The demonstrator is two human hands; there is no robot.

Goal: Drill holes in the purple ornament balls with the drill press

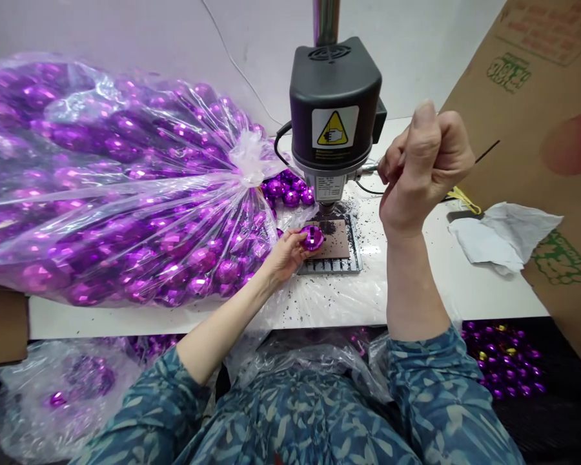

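Probably light, slick and brittle, the purple bauble (312,238) suits gentle side-pinching; left grip (289,250) pinches it; right grip (422,169) clenches, contents hidden

Lever (369,169) partly hidden behind right fingers (394,160), clear bag (126,194) cut off at left edge

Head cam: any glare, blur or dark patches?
Head view: bright glints on the clear bag and on the purple ball in the left hand; head view: the right hand looks reasonably sharp; head view: fine print on the warning label is too small to read; head view: the lower right, below the white table, falls dark.
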